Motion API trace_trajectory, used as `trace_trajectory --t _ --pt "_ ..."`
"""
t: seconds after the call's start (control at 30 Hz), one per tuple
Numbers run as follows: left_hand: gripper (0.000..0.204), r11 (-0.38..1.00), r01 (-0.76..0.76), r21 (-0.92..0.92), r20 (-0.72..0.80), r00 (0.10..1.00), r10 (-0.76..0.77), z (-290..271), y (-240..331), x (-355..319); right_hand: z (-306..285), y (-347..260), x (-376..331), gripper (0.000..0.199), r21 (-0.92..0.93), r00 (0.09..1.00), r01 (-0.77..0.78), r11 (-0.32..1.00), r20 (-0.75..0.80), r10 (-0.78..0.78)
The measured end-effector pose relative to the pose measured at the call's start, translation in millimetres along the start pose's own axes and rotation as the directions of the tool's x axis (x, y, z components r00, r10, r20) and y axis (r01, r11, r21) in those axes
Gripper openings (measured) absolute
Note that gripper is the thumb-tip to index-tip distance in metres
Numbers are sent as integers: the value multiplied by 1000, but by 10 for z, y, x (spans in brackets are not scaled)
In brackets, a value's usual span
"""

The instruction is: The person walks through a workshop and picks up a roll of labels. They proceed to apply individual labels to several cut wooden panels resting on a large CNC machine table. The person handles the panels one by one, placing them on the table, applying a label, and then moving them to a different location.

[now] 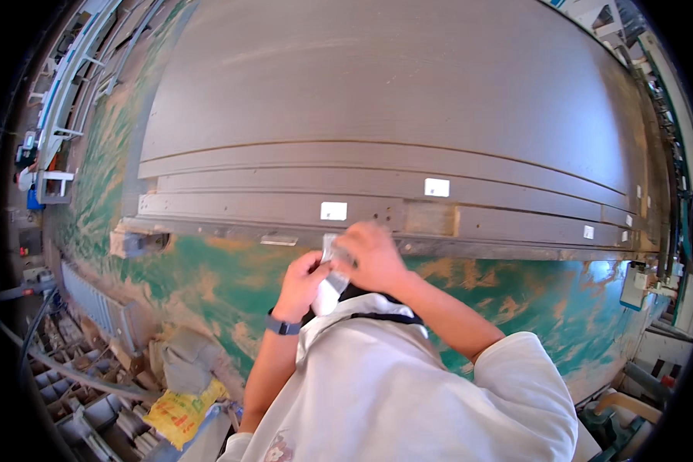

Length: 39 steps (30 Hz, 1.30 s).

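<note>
In front of my waist, my left hand (300, 286) is closed on a pale, silvery strip (332, 289), its thumb and fingers pinching the left edge. The strip looks like backing with white labels, and its white lower end hangs against my shirt. My right hand (371, 254) is over the strip's upper right side, fingers bent toward it. Motion smears those fingers, so their grip cannot be made out. Just beyond my hands lies a stack of long brown boards (285, 179). Small white labels (333, 211) (436, 187) (588, 231) are stuck on them.
A large brown panel (393, 85) fills the far side. Green, dust-streaked floor (208, 273) runs along the boards' near edge. A yellow sack (183, 412) and a rack of parts (92, 416) stand at lower left. Machine frames (73, 92) line the far left.
</note>
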<state>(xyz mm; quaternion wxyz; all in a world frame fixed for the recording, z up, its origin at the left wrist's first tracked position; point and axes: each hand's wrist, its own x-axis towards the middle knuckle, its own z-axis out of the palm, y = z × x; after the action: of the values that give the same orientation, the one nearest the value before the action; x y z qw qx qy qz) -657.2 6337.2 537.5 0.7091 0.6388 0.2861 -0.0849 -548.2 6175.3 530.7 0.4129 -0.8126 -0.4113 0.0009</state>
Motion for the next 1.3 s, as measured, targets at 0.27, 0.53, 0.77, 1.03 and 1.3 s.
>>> trace_trajectory --t 0.27,0.53,0.77,1.03,1.3 --pt "23 995 88 56 8 996 -88 -94 -182 -69 110 1461 627 28 812 699 -565 144 379 607" --pt "19 994 97 -56 -76 992 -101 -216 -300 -130 -466 2653 254 44 965 307 262 -29 -54 950" --pt "21 988 91 -125 -126 986 -107 -224 -417 -252 -912 2465 6 21 -430 750 -636 641 -539 383" --pt "20 967 93 -238 -222 964 -148 164 -599 -467 -88 1892 -103 74 -630 789 -565 532 -226 570" --pt "29 936 -53 -349 -261 964 -43 880 -547 -640 -647 911 -203 58 225 851 -478 849 357 385"
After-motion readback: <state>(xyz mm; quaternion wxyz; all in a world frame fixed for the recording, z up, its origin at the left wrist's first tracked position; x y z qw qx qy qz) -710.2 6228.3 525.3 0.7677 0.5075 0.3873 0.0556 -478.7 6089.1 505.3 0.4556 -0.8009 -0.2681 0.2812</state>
